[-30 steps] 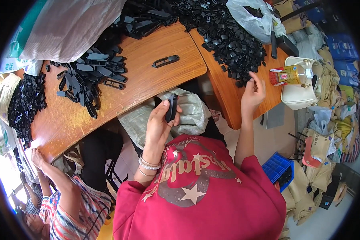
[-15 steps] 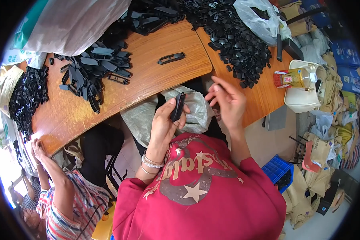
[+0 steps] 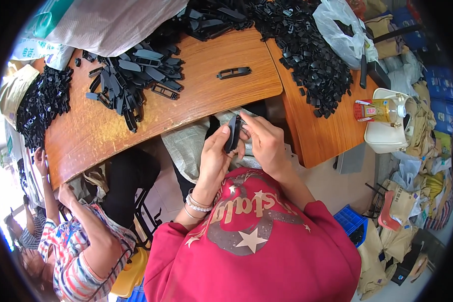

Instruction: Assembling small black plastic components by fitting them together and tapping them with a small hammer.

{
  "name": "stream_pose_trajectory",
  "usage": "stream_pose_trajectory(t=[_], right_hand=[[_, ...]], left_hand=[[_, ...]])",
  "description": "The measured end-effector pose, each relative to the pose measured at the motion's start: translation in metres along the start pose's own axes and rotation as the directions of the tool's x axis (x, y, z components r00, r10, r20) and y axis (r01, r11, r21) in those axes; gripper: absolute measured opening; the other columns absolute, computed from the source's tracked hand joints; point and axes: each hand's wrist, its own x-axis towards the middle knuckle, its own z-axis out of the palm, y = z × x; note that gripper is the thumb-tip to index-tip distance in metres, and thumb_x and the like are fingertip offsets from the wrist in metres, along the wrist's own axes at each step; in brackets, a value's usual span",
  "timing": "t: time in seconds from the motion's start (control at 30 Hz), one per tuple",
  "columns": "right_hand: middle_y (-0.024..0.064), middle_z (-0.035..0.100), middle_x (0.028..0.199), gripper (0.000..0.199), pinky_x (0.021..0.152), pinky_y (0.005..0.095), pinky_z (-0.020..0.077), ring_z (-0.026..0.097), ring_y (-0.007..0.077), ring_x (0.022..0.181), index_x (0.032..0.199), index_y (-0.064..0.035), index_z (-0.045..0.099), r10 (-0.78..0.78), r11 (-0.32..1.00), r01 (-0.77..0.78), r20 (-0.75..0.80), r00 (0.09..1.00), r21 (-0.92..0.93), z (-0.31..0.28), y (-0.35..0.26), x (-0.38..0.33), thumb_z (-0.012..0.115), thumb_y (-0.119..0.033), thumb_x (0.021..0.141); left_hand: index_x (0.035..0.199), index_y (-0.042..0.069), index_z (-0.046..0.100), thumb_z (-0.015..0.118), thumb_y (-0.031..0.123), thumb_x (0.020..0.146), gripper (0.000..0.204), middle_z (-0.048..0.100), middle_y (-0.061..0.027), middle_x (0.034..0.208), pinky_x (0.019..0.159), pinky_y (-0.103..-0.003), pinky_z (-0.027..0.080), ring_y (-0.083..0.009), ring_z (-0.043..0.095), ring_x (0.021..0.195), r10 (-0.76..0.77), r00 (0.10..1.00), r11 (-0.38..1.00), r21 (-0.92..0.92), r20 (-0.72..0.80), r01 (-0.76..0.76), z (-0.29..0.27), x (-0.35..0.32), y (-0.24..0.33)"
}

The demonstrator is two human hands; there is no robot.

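My left hand (image 3: 214, 153) grips a long black plastic frame piece (image 3: 232, 133), held upright over a grey woven sack on my lap. My right hand (image 3: 262, 138) meets it from the right, its fingertips pinching a small black part against the top of the piece. Both hands are close together just below the edge of the wooden table (image 3: 196, 98). A single black frame piece (image 3: 233, 73) lies alone on the table above my hands.
A heap of long black pieces (image 3: 131, 75) lies at the table's left. A big pile of small black clips (image 3: 307, 45) covers the right table. A white tub (image 3: 387, 121) with a bottle stands at right. Another person (image 3: 80, 241) sits at lower left.
My right hand came back from the small-clip pile on the right table to the piece in my left hand, and now touches its top end.
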Motion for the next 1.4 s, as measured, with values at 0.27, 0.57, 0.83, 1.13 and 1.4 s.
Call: stream_pose_trajectory(t=[0.27,0.57,0.83,1.13,1.4], right_hand=[[0.0154,0.066,0.083,0.025,0.056,0.0316,0.0514,0.066,0.0291,0.070,0.100,0.0062,0.064,-0.098,0.993,0.097,-0.021,0.995,-0.063,-0.003,-0.008,-0.003,0.069,0.007,0.076],[0.0141,0.065,0.099,0.040,0.064,0.0339,0.0534,0.067,0.0270,0.079,0.118,0.0067,0.058,-0.165,0.982,0.178,0.171,0.971,-0.064,-0.009,-0.019,-0.001,0.061,-0.001,0.079],[0.0109,0.057,0.098,0.030,0.067,0.0356,0.0504,0.061,0.0282,0.084,0.100,-0.0055,0.065,-0.203,0.978,0.187,0.211,0.956,0.096,0.001,0.010,0.020,0.074,-0.005,0.072],[0.0129,0.056,0.089,0.023,0.072,0.0417,0.0454,0.057,0.0337,0.085,0.096,-0.0030,0.062,-0.079,0.959,0.069,-0.026,0.997,-0.276,0.016,0.064,0.071,0.071,-0.008,0.076],[0.0131,0.058,0.087,0.005,0.069,0.0378,0.0466,0.058,0.0317,0.081,0.090,-0.0021,0.060,0.117,0.950,-0.218,-0.389,0.914,-0.225,-0.058,0.073,0.016,0.061,-0.001,0.085]], left_hand=[[0.139,-0.005,0.041,0.044,0.020,0.102,0.045,0.062,-0.0077,0.087,0.069,-0.023,0.046,-0.0121,0.058,0.075,0.077,0.996,0.977,0.205,-0.042,-0.067,0.000,-0.010,-0.007],[0.130,-0.006,0.051,0.046,0.023,0.101,0.041,0.062,-0.0044,0.103,0.069,-0.020,0.047,-0.0066,0.055,0.080,0.256,0.964,0.867,0.456,-0.066,-0.199,-0.008,-0.015,0.000],[0.099,-0.007,0.061,0.042,0.024,0.101,0.037,0.061,-0.0089,0.069,0.043,-0.023,0.041,-0.0135,0.052,0.044,-0.099,0.995,0.935,0.339,-0.032,0.104,-0.033,-0.004,0.039],[0.115,0.006,0.056,0.062,0.000,0.077,0.040,0.052,-0.0164,0.093,0.064,-0.041,0.050,-0.0350,0.059,0.083,0.654,0.650,-0.456,0.887,0.386,-0.069,-0.087,0.041,0.097],[0.110,0.007,0.061,0.064,0.002,0.081,0.029,0.053,-0.0143,0.104,0.070,-0.040,0.049,-0.0338,0.060,0.087,0.570,0.685,-0.547,0.832,0.453,-0.095,-0.079,0.031,0.112]])
